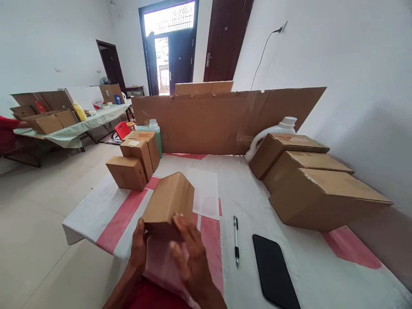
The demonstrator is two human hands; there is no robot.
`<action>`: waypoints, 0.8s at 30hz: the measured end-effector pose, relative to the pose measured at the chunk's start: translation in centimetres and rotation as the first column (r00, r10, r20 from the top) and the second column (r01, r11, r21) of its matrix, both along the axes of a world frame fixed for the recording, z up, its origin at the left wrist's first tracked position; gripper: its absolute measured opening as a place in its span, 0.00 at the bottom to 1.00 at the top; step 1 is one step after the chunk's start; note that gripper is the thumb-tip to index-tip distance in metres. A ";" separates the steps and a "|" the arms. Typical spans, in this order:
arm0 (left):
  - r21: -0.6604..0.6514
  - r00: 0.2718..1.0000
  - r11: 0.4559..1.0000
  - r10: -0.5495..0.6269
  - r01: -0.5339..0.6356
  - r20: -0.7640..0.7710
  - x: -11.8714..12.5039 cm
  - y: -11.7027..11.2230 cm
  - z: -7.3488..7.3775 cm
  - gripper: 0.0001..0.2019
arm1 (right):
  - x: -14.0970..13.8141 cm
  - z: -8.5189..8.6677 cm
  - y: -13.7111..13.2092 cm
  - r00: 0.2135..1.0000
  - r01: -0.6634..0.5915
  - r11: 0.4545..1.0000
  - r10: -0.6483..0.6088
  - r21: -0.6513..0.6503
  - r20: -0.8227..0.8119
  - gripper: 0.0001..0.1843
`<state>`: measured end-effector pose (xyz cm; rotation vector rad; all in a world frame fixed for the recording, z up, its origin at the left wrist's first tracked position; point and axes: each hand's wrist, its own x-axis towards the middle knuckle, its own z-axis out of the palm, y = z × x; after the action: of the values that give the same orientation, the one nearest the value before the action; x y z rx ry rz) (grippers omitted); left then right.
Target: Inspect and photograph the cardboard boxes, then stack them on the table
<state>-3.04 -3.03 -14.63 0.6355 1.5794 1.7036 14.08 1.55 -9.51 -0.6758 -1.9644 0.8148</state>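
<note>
Two hands meet at a brown carton [165, 199], near left over the tablecloth [83, 226]: the left hand [138, 240] grips its near-left corner; the right hand [192, 254], loosely open, touches its near edge. Rightward lie a pen [236, 240] and black phone [274, 270]; boxes [125, 171] stand farther left.

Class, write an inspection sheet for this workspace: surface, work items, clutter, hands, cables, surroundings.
Surface: white-and-pink cloth, hanging over the left edge.
Work items: middle carton; left cartons; right cartons.
Clutter: pen; black phone-like slab; greenish bottle behind left cartons; white jug behind right cartons.
Hands: left hand touches the middle carton's near left corner; right hand touches its near edge.
Cables: cord from wall socket, dropping behind cardboard panel.
Surroundings: second table at left; part-open door beyond.
</note>
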 end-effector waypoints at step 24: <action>0.174 0.877 0.931 -0.222 0.321 -0.426 1.3 6.8 8.2 0.40 | -0.2 6.4 18.9 0.969 0.127 0.897 -0.203 -0.423 -0.139 0.40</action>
<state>-1.72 3.74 -6.40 1.3416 1.4649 1.6265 13.89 20.46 -3.07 -0.9659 -1.5576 1.1553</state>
